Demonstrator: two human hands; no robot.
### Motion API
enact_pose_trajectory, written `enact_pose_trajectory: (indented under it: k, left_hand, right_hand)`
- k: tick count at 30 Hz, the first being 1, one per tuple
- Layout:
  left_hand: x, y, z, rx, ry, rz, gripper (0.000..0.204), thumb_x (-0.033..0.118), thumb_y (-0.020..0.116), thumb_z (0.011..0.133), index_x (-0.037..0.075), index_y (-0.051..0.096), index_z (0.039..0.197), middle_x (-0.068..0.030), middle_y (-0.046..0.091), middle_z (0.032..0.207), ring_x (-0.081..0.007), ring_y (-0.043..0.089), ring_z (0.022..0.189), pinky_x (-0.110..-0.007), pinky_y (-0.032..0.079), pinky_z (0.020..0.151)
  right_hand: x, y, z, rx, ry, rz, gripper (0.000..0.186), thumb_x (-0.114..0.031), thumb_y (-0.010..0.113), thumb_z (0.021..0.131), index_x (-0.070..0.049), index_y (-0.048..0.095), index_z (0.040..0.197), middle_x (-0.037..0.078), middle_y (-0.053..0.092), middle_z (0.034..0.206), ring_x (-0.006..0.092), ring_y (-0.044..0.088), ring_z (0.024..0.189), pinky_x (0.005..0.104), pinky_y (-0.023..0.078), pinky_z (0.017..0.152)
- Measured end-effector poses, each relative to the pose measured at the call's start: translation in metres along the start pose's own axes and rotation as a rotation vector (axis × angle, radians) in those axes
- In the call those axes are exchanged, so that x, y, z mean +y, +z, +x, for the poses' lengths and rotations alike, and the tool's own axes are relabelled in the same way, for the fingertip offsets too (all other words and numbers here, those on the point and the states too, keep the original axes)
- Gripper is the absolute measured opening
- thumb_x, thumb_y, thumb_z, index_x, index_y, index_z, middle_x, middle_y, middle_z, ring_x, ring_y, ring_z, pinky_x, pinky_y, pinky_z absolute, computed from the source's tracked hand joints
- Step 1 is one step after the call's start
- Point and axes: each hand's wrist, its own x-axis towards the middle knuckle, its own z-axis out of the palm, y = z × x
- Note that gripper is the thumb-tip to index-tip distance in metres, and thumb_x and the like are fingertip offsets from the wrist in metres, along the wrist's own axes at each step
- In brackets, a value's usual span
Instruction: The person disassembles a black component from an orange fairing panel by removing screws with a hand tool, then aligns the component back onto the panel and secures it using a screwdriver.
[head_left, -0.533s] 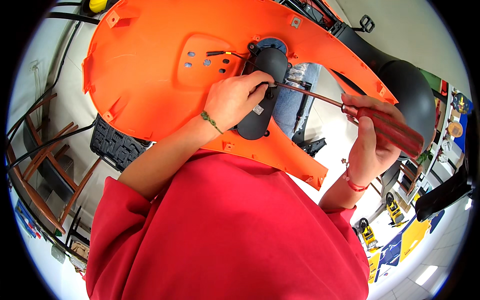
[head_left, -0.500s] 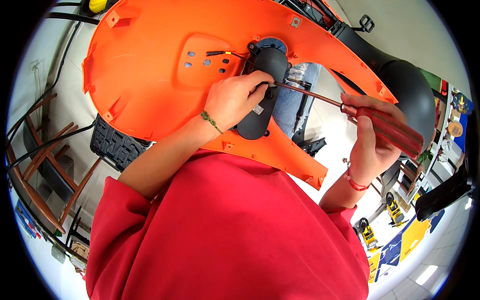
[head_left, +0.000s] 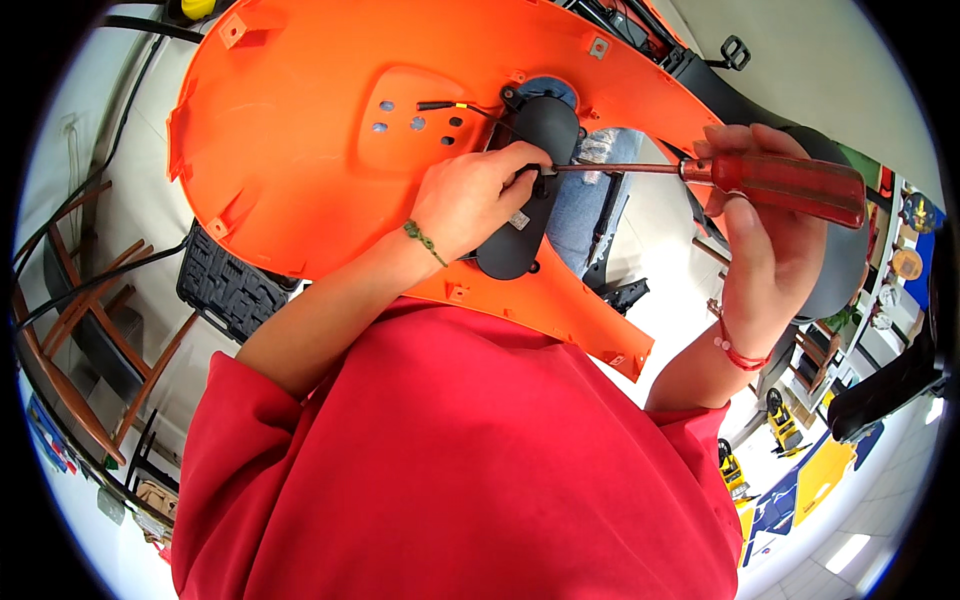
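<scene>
A large orange plastic panel (head_left: 290, 130) lies across my lap, its inner side with clips and holes facing up. Fixed to it is an oblong black housing (head_left: 545, 125), from which a thin cable with a black plug (head_left: 436, 105) runs out over the panel. My left hand (head_left: 475, 195) rests on the housing, thumb and forefinger pinched at the screwdriver's tip; whatever lies between them is hidden. My right hand (head_left: 775, 225) grips the red handle of a long screwdriver (head_left: 790, 185), whose shaft points left to that pinch.
Beyond the panel at the right is a black seat-like part (head_left: 835, 260) of a vehicle with a pedal (head_left: 735, 52). An open black tool case (head_left: 235, 285) sits on the floor at left, near a wooden chair (head_left: 85, 330). Shelves (head_left: 885, 290) stand at far right.
My right hand has moved up and slightly right, swinging the screwdriver from a slant to nearly level. The tip stays at my left hand, which has barely moved.
</scene>
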Motion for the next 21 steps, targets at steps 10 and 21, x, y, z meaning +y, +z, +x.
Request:
enact_pose_trajectory:
  k: [10,21]
  left_hand:
    - [0.0,0.001,0.001,-0.019,-0.029,-0.004,0.016,0.018,0.058,0.092,0.015,0.066,0.106,-0.0046,0.054,0.061,-0.0192,0.055,0.056,-0.034,0.043,0.053]
    - [0.001,-0.002,0.001,-0.026,-0.031,0.006,0.017,0.018,0.057,0.092,0.015,0.065,0.107,-0.0047,0.056,0.063,-0.0204,0.057,0.059,-0.035,0.045,0.055]
  right_hand:
    - [-0.007,-0.011,0.008,-0.067,-0.154,-0.253,0.06,0.003,0.064,0.083,0.008,0.038,0.138,0.02,0.066,0.104,0.027,0.068,0.095,0.0327,0.054,0.085]
    - [-0.01,-0.015,0.017,-0.158,-0.3,-0.084,0.063,0.004,0.066,0.084,0.0,0.037,0.139,0.025,0.059,0.117,0.0338,0.067,0.097,0.0412,0.058,0.083]
